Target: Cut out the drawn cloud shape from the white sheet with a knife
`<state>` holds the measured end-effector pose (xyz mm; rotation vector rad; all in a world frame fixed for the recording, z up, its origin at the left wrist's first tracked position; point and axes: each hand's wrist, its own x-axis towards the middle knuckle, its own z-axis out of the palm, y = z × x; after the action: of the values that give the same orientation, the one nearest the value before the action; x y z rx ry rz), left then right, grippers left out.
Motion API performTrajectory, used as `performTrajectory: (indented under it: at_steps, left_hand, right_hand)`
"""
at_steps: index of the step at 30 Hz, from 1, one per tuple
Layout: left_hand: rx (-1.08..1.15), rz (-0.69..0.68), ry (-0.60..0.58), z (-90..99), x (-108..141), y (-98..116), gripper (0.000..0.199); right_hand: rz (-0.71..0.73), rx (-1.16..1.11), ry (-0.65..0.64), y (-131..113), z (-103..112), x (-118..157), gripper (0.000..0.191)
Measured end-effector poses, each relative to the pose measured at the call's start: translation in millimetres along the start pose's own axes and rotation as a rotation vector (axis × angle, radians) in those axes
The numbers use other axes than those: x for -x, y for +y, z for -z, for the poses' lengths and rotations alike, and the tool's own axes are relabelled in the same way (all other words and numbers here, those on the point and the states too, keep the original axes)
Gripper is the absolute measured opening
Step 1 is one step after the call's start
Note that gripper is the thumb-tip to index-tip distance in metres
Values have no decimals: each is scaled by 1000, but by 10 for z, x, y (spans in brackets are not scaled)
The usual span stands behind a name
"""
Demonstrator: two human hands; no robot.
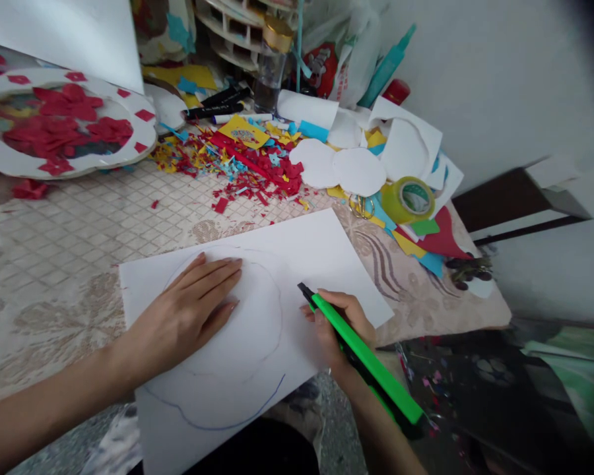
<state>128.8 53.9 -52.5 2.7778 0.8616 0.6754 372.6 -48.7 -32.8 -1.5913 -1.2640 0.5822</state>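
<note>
A white sheet of paper [317,251] lies on the patterned tablecloth, its near edge hanging over the table's front. It bears a faint, wavy round outline and a blue curved line below that. My left hand [193,310] rests flat on the sheet, fingers stretched out over the outline's left part. In my right hand [344,323] is a green utility knife [371,363] with a black tip, held like a pen. The knife's tip points up and left, over the paper to the right of the outline. Whether it touches the paper I cannot tell.
Red, yellow and blue paper scraps [257,165] lie along the back. A white oval frame with red paper pieces [143,135] stands far left. Yellowish tape [408,200], white cut-outs [359,170], a gold-capped bottle [272,66] and black markers [215,109] sit beyond the sheet.
</note>
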Motion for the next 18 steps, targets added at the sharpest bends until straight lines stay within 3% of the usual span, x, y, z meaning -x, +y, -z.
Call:
performTrajectory:
  at_steps: [6, 18]
  left_hand:
    - [-4, 3, 0, 21, -14, 2, 39]
    - [37, 43, -5, 36, -10, 22, 39]
  right_hand:
    - [62, -5, -175, 152, 114, -107, 31]
    - [124, 110, -243, 149, 163, -161, 32]
